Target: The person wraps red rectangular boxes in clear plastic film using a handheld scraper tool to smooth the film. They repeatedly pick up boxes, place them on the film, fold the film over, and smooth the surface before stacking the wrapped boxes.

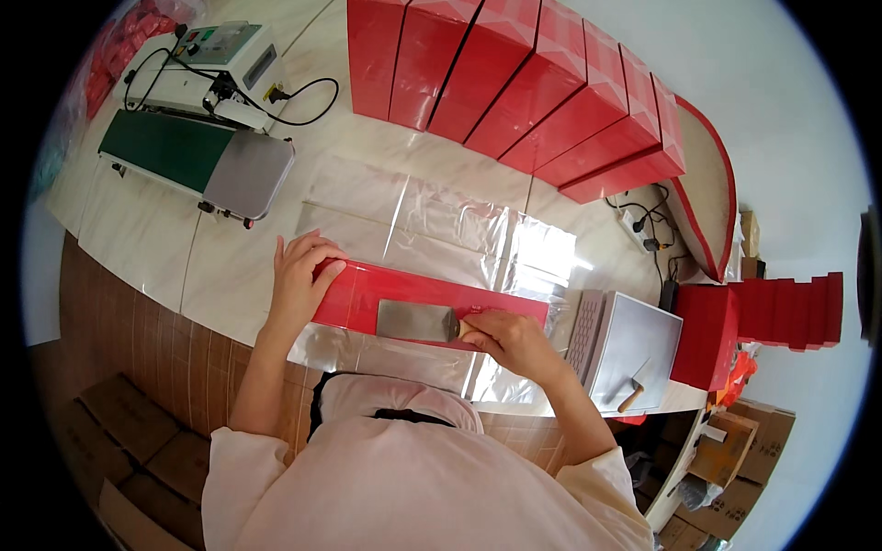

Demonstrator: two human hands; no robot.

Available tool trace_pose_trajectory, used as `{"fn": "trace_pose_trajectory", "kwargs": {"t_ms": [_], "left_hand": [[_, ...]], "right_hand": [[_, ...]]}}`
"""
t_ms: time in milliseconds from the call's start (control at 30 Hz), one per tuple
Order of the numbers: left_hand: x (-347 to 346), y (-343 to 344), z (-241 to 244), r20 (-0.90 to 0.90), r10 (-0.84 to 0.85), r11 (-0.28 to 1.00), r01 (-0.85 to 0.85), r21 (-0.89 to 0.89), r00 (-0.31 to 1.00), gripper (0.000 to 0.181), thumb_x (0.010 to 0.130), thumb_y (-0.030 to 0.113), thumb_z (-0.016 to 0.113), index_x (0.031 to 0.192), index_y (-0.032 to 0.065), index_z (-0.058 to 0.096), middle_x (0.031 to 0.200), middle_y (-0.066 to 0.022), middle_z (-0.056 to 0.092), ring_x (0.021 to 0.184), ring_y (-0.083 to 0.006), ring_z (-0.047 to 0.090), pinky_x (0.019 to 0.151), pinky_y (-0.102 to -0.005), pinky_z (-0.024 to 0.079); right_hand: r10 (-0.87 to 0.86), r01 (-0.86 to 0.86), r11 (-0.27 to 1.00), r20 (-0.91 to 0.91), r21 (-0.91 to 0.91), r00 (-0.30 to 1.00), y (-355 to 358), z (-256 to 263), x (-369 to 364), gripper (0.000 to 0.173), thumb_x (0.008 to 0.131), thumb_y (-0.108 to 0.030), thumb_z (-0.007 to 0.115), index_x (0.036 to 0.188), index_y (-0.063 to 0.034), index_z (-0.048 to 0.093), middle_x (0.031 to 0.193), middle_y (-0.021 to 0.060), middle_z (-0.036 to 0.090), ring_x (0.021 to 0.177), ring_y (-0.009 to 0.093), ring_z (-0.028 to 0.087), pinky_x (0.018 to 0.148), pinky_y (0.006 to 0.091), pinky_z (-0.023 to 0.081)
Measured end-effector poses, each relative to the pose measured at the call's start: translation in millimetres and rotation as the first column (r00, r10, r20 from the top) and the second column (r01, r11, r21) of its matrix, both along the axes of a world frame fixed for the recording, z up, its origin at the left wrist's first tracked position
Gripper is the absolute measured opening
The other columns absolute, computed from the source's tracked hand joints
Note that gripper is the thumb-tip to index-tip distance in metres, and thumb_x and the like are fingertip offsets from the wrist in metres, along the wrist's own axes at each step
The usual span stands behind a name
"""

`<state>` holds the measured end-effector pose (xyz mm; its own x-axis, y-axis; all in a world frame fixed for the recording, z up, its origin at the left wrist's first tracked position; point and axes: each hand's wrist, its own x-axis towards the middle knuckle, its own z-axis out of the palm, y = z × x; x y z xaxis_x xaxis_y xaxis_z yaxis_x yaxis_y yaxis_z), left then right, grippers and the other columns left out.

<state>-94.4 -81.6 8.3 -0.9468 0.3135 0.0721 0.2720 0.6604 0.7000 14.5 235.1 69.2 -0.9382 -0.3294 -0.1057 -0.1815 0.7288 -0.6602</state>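
A long red box (358, 296) in clear film lies before me on the table. My left hand (302, 265) grips its left end, thumb on top and fingers over the far corner. My right hand (506, 337) holds the wooden handle of a flat trowel (413, 320). The trowel's rectangular metal blade lies along the box's top, pointing left. Beneath and around the box spreads glossy clear plastic film (441, 206), creased and reflecting light. Right of my right hand stands a metal-topped hot plate (641, 330) with a vented side. A second wooden-handled tool (630, 397) rests on it.
Several film-wrapped red boxes (510, 89) stand in a row at the back. A band sealer (200, 76) with a green conveyor belt (165, 148) occupies the far left. Cables and a power strip (632, 229) lie at right, near stacked red boxes (703, 337). Cardboard cartons (131, 420) sit below left.
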Motion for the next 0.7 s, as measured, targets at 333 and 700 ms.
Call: {"fn": "trace_pose_trajectory", "kwargs": {"t_ms": [333, 700], "left_hand": [[-4.4, -1.7, -1.1, 0.012, -0.03, 1.0, 0.03, -0.003, 0.999, 0.008, 0.09, 0.018, 0.065, 0.095, 0.0128, 0.069, 0.108, -0.0031, 0.064, 0.125, -0.0287, 0.052, 0.116, -0.058, 0.015], [-2.7, -2.4, -4.7, -0.012, -0.017, 1.0, 0.017, -0.008, 1.0, 0.009, 0.09, 0.019, 0.066, 0.095, 0.012, 0.067, 0.107, -0.0029, 0.065, 0.124, -0.0295, 0.053, 0.115, -0.058, 0.017]], "right_hand": [[-0.1, 0.103, 0.994, -0.065, 0.039, 0.993, 4.7, 2.5, -21.5, 0.026, 0.088, -0.022, 0.07, 0.108, -0.0046, 0.07, 0.09, 0.0106, 0.071, 0.077, 0.03, 0.068, 0.065, 0.0346, 0.053], [-0.28, 0.283, 0.958, -0.082, 0.035, 0.957, 22.7, -4.4, -8.3, 0.02, 0.091, -0.025, 0.067, 0.101, -0.0081, 0.07, 0.088, 0.0108, 0.07, 0.073, 0.031, 0.067, 0.062, 0.0373, 0.053]]}}
